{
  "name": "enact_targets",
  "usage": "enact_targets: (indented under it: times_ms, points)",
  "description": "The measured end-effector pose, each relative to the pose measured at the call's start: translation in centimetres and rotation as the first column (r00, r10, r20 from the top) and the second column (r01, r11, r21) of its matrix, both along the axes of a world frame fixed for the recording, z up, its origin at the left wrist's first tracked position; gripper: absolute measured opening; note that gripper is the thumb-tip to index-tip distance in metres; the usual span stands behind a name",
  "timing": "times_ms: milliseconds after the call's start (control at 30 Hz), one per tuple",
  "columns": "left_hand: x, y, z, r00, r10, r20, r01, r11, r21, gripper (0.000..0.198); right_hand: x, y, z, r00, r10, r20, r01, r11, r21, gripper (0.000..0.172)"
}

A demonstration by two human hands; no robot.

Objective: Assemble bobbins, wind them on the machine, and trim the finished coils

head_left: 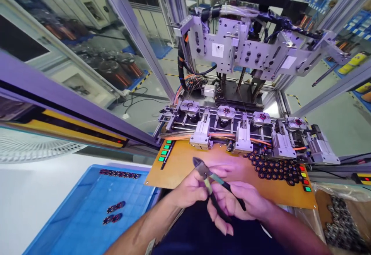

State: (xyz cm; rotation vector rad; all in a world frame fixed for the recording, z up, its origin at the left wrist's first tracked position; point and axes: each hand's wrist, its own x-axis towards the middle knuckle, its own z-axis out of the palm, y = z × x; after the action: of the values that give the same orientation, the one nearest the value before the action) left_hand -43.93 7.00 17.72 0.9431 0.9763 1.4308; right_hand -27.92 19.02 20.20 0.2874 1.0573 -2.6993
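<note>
A pair of diagonal cutters (199,166) with dark, partly green-wrapped handles is held over the near edge of the orange plate (185,166). Its jaws point up and to the left, and the two handles are spread apart. My left hand (189,189) is closed around the cutters just below the jaws. Lower down, my right hand (246,201) grips the handles, with its fingers curled beneath them. Several small round wound parts (275,170) lie in rows on the plate to the right of my hands. Whether a part or wire is also between my fingers is hidden.
Beyond the plate stands a row of metal fixtures (243,141), some with round parts on top. A machine head (226,46) hangs above. At left, a blue tray (87,201) holds several round parts; a white fan (37,144) sits behind it. A bag of parts (342,224) is at lower right.
</note>
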Motion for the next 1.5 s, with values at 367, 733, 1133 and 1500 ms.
enact_targets:
  times_ms: [367, 733, 1133, 1500]
  points:
    - [-1.3, -5.6, -13.4, 0.081, 0.414, -0.907, -0.578, 0.76, 0.295, 0.022, -5.3, 19.0, 13.0, 0.996, -0.001, 0.095, -0.083, 0.473, 0.877, 0.046]
    - [-1.4, -5.8, -15.0, -0.055, 0.41, -0.911, -0.614, 0.705, 0.354, 0.014, -15.7, 21.3, 12.7, 0.805, 0.279, 0.524, -0.593, 0.376, 0.712, 0.036]
    - [-0.8, -5.4, -14.5, -0.042, 0.418, -0.908, -0.653, 0.676, 0.341, 0.012, -18.4, 19.4, 13.5, 0.793, 0.184, 0.581, -0.606, 0.14, 0.783, 0.038]
    - [-0.7, -5.4, -14.5, -0.049, 0.41, -0.911, -0.659, 0.672, 0.338, 0.012, -18.7, 19.7, 12.5, 0.742, 0.017, 0.671, -0.64, 0.319, 0.699, 0.028]
